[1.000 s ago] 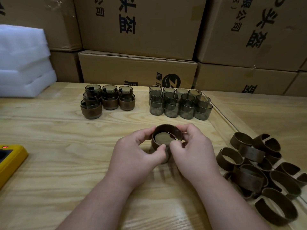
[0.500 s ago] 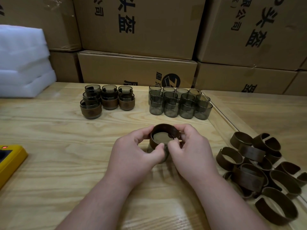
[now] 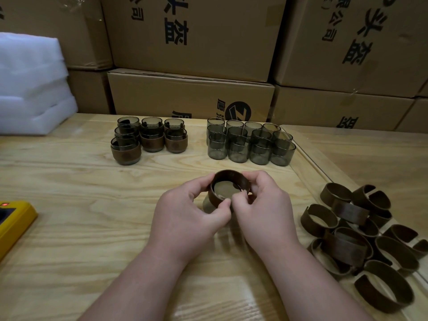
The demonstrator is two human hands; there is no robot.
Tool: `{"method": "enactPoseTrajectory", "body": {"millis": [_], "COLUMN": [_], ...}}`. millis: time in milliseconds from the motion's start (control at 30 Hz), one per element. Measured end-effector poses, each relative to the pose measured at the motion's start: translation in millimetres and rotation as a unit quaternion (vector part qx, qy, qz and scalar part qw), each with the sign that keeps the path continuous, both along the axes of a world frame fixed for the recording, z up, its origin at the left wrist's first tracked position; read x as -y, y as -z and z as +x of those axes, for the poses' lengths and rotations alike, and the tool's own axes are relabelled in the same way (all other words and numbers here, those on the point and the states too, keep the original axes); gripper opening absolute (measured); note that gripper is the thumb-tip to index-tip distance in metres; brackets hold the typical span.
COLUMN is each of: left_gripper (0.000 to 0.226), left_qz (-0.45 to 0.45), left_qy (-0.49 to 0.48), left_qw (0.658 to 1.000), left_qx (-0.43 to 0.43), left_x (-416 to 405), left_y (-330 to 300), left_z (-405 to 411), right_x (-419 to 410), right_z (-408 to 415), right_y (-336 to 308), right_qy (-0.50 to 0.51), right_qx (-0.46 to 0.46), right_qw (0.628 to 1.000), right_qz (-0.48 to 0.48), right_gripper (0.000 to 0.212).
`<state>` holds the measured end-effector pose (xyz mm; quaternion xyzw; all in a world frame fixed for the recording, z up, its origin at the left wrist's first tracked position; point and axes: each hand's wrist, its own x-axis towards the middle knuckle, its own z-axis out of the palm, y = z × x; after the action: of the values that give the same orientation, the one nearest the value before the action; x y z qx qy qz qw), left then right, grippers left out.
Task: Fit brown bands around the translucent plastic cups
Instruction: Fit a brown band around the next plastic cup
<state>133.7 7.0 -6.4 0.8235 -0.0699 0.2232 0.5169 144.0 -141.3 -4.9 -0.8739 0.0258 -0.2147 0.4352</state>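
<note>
Left hand [image 3: 187,212] and right hand [image 3: 261,205] both pinching brown band [image 3: 228,179], working it over cup [image 3: 223,189]; uneven pushing risking band cocking, jamming.

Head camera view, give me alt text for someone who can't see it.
Two hands, left hand and right hand, pinch a brown band around a translucent cup on a wooden table. Behind sit banded cups and bare cups; loose bands lie at right, before stacked cardboard boxes.
</note>
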Motion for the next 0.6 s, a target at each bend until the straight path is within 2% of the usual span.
{"method": "enactPoseTrajectory", "body": {"millis": [300,600], "left_gripper": [0.052,0.052], "left_qz": [0.000,-0.021], "left_qy": [-0.008,0.026], "left_qw": [1.000,0.998], "left_qx": [0.001,-0.049], "left_x": [-1,-3], "left_y": [1,5], "left_z": [1,6], "right_x": [0,17], "right_z": [0,-4], "right_y": [1,-2], "right_qy": [0.001,-0.047], "right_qx": [0.005,-0.021], "right_qw": [1.000,0.998], "right_qz": [-0.016,-0.036], "right_gripper": [0.025,0.034]}}
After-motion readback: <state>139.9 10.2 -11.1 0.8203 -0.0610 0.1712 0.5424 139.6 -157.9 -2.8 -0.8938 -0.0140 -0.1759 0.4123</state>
